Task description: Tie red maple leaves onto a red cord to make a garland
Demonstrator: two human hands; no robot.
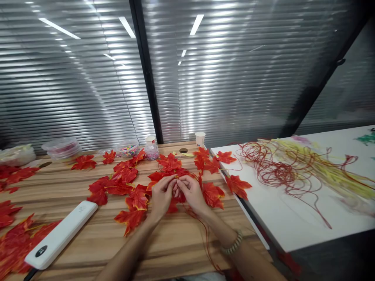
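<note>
Hands meet at frame centre over a wooden table (181, 242). Left hand (162, 195) and right hand (190, 192) touch at the fingertips, both pinching the same small spot on a red maple leaf (175, 176) at their 12 o'clock; fingers curled in, not spread. What exactly sits between the fingertips is too small to tell, maybe the leaf stem or the cord. Beaded bracelet (233, 244) on the right wrist. Thin red cord (205, 238) trails from under the right hand toward 6 o'clock, along the forearm and off the table edge.

Loose red leaves (129, 183) scattered around the hands, mostly from 9 to 1 o'clock, some overlapping each other. More leaves piled at the frame's 8 o'clock corner (14, 238). White oblong power bank (61, 234) lies flat at 8 o'clock of the hands, well apart from them, near the leaf pile.

At 11 o'clock, far edge of table: clear lidded tubs (63, 147), a container of coloured beads (128, 149), a small pink-filled cup (151, 151). Paper cup (200, 138) at 12 o'clock by the wall. White board (293, 218) at 3 o'clock, butted just beside the table, with a tangle of red wire (272, 171) and yellow strands (331, 171) lying on it. One leaf (238, 185) overlaps the board's near edge.
</note>
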